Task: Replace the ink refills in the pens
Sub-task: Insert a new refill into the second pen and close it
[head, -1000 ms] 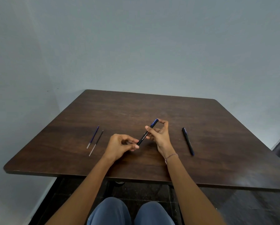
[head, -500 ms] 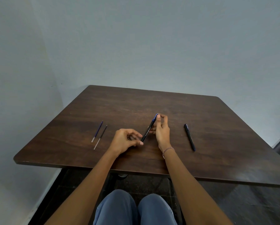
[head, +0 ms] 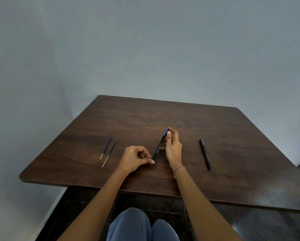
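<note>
A black pen with a blue cap [head: 159, 146] is held over the middle of the dark wooden table [head: 232, 153]. My left hand [head: 134, 158] pinches its lower tip between thumb and fingers. My right hand [head: 173, 147] grips the upper, capped end. A second black pen [head: 205, 154] lies flat on the table to the right of my right hand. Two loose refills lie side by side at the left: a blue refill [head: 106, 146] and a black refill [head: 109, 153].
The table stands in a corner, with grey walls behind it and at its left. My knees in blue trousers [head: 138, 225] show below the table's near edge, over a dark floor.
The held pen has turned steeper, with its capped end pointing further away. My right hand has shifted from under the pen to its right side. The camera view tilted slightly.
</note>
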